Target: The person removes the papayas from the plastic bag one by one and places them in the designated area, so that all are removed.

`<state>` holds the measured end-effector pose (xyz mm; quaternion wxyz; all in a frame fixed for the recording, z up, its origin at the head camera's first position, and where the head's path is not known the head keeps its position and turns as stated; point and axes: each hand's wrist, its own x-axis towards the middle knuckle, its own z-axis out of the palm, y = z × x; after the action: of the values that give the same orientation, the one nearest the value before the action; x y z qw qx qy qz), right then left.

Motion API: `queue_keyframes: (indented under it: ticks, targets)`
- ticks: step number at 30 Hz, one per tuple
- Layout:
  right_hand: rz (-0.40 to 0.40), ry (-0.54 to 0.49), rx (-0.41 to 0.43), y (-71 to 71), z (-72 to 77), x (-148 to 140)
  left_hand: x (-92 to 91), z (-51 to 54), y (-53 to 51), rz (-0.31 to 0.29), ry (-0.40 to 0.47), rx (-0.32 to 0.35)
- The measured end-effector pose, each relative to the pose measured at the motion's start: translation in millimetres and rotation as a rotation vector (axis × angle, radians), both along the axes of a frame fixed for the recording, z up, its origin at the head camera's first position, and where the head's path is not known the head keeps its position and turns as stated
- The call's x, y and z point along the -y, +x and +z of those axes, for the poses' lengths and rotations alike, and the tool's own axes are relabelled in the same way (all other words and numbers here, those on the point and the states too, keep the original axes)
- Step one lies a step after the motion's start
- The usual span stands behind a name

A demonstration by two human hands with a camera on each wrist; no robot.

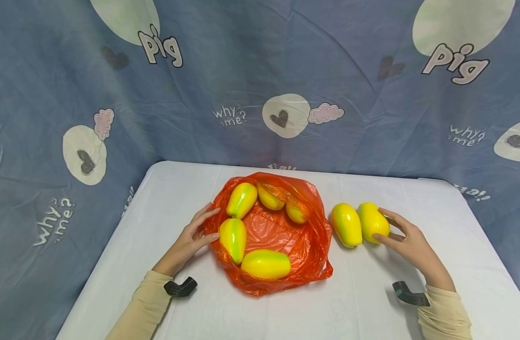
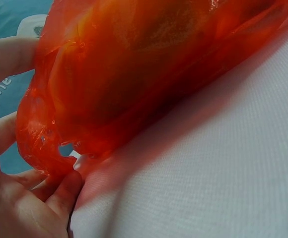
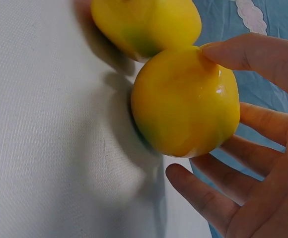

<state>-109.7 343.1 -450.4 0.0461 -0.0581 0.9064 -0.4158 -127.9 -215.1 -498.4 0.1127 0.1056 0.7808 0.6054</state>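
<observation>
A red plastic bag [image 1: 266,231] lies spread wide on the table with several yellow-green papayas inside along its rim, one of them the papaya [image 1: 266,264] at the front. My left hand [image 1: 193,236] holds the bag's left edge; in the left wrist view, thumb and fingers lie about the thin red film [image 2: 129,64]. Right of the bag, two papayas sit side by side on the table. My right hand [image 1: 406,241] grips the right-hand papaya [image 1: 373,222], thumb and fingertips around its right side. The other papaya [image 1: 346,225] stands against it, untouched by my hand.
A white cloth covers the table [image 1: 323,307]. Behind it and to the left hangs a blue printed curtain [image 1: 251,71]. A dark wrist device [image 1: 181,287] sits at the left wrist, another dark device [image 1: 410,295] at the right.
</observation>
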Motion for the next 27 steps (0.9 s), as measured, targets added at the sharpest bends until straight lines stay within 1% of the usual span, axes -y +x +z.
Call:
queue_keyframes:
  ticks: [6, 13, 19, 24, 27]
  targets:
    - [0.000, 0.022, 0.016, -0.9, -0.5, -0.5, 0.3, -0.8, -0.7, -0.003, 0.003, -0.001]
    - [0.000, 0.002, 0.011, -0.1, -1.8, -2.4, 0.4, -2.1, -1.0, 0.000, 0.004, -0.002]
    - [-0.017, 0.049, 0.010, -1.0, -2.3, -1.7, 0.6, -4.2, -1.6, -0.012, 0.036, -0.012]
    - [-0.021, 0.074, 0.024, 0.7, 0.0, -2.8, 1.3, -4.6, -1.7, -0.014, 0.032, -0.016]
    - [-0.009, 0.064, 0.035, 1.1, 1.1, -3.0, 1.3, -4.6, -1.6, -0.013, 0.028, -0.014]
